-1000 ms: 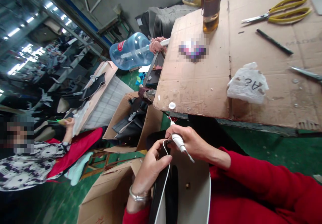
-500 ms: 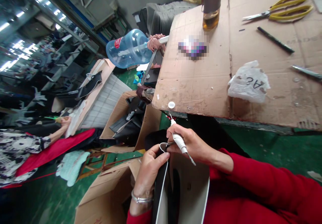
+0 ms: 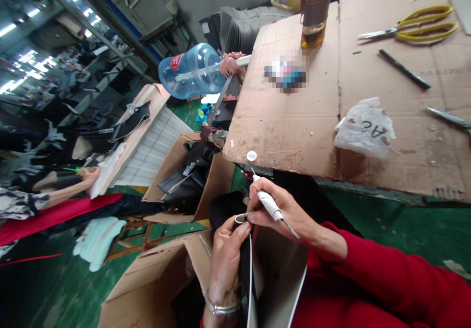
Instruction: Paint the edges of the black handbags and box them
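Note:
My right hand (image 3: 285,210) is closed round a small white pen-shaped tool (image 3: 270,205) with a thin metal tip, held low in front of the table edge. My left hand (image 3: 230,249), a silver bangle on its wrist, pinches the top of a black and white bag piece (image 3: 283,279) where a thin white cord (image 3: 250,269) and a small metal ring sit. Both hands meet at that ring. Red sleeves cover both arms.
A cardboard-covered table (image 3: 294,122) carries yellow scissors (image 3: 415,23), a black pen (image 3: 403,63), a crumpled bag marked "AC" (image 3: 364,129), a bottle (image 3: 316,11) and a white cap (image 3: 251,155). Open cartons (image 3: 154,279) stand on the green floor. Another person's arm (image 3: 66,190) reaches at left.
The view shifted slightly. My left hand slid up and closed on the ring at the bag's top; the cord loop tightened. The person at left moved further out of view.

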The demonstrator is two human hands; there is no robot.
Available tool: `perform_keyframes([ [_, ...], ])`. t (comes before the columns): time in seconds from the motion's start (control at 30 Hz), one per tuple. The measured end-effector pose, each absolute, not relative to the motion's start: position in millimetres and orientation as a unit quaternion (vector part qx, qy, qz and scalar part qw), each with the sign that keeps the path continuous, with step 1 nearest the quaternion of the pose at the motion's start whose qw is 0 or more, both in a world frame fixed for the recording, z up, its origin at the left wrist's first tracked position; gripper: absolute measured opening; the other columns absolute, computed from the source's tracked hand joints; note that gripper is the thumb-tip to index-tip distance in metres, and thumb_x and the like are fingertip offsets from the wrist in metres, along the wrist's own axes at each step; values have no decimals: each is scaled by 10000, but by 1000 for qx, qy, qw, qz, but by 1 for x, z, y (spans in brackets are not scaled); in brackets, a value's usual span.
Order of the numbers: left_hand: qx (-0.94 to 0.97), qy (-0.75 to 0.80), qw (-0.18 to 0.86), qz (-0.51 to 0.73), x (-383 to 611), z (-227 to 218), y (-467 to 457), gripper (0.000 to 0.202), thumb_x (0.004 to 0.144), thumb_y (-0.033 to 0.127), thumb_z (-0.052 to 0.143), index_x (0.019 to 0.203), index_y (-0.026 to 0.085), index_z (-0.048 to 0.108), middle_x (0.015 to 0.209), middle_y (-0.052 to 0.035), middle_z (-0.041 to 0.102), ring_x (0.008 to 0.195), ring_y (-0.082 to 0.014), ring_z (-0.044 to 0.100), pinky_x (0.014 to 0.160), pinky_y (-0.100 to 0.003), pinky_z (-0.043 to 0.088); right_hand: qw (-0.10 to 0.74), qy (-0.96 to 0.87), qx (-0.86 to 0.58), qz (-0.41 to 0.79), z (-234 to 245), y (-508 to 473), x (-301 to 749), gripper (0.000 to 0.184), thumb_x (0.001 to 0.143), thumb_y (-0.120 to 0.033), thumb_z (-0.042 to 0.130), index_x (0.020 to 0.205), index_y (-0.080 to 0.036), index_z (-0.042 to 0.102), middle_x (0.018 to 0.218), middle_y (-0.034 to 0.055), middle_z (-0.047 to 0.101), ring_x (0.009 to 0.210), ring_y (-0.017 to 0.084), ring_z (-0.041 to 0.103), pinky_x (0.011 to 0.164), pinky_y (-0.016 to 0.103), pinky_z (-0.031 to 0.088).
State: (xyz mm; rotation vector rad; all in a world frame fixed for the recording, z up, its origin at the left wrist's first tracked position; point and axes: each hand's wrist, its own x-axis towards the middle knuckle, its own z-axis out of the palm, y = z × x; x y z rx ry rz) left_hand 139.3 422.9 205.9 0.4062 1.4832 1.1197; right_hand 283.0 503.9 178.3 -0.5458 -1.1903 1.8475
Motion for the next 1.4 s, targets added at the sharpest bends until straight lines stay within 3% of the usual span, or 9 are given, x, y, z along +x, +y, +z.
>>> perform_keyframes([
  [0.17, 138, 626, 598, 482, 138, 202, 436, 378, 618, 357, 943, 910, 159, 806, 785, -55, 782, 769, -235, 746, 775, -315, 575, 425, -516, -258, 697, 162, 513, 285, 324, 947, -472, 725, 1048, -207, 569, 851, 1, 637, 714, 141, 590, 651, 249, 461],
  [0.27, 122, 623, 607, 478, 136, 200, 444, 392, 584, 357, 962, 880, 156, 801, 765, -58, 784, 717, -231, 745, 742, -320, 584, 436, -537, -274, 668, 160, 523, 295, 297, 1029, -461, 618, 1176, -203, 600, 859, 19, 683, 757, 161, 656, 687, 261, 497],
  [0.43, 113, 631, 600, 479, 132, 188, 465, 373, 548, 346, 973, 811, 156, 789, 716, -48, 776, 598, -183, 708, 617, -262, 558, 476, -599, -289, 575, 164, 557, 318, 471, 1011, -497, 632, 1389, -217, 608, 997, 66, 744, 895, 214, 706, 819, 321, 557],
  [0.53, 116, 626, 600, 485, 132, 178, 479, 361, 519, 344, 978, 756, 153, 785, 699, -40, 769, 589, -163, 690, 599, -239, 543, 501, -616, -340, 504, 164, 580, 323, 337, 985, -462, 667, 1209, -217, 729, 1129, 82, 747, 988, 239, 701, 857, 324, 556],
  [0.67, 145, 619, 610, 472, 135, 170, 490, 322, 593, 356, 955, 761, 142, 783, 714, -49, 763, 608, -158, 679, 602, -234, 527, 497, -588, -414, 486, 158, 597, 319, 246, 961, -432, 684, 988, -192, 732, 848, 36, 737, 679, 178, 655, 604, 266, 504],
  [0.77, 166, 624, 602, 470, 131, 170, 498, 310, 653, 360, 932, 807, 141, 777, 738, -50, 762, 624, -167, 679, 616, -250, 531, 504, -599, -410, 469, 151, 600, 313, 224, 952, -415, 713, 944, -192, 726, 811, 28, 725, 656, 170, 641, 587, 260, 486],
  [0.97, 211, 648, 558, 473, 119, 168, 519, 313, 701, 401, 906, 818, 156, 750, 738, -21, 738, 626, -152, 650, 609, -237, 514, 507, -619, -400, 446, 144, 597, 306, 199, 984, -398, 708, 1019, -208, 759, 975, 56, 768, 824, 210, 712, 731, 287, 540],
  [1.4, 191, 597, 633, 455, 114, 159, 535, 356, 671, 382, 923, 872, 134, 765, 777, -48, 750, 674, -175, 674, 651, -261, 542, 453, -678, -414, 405, 145, 600, 306, 166, 997, -361, 692, 1052, -221, 763, 989, 33, 780, 854, 205, 733, 757, 275, 534],
])
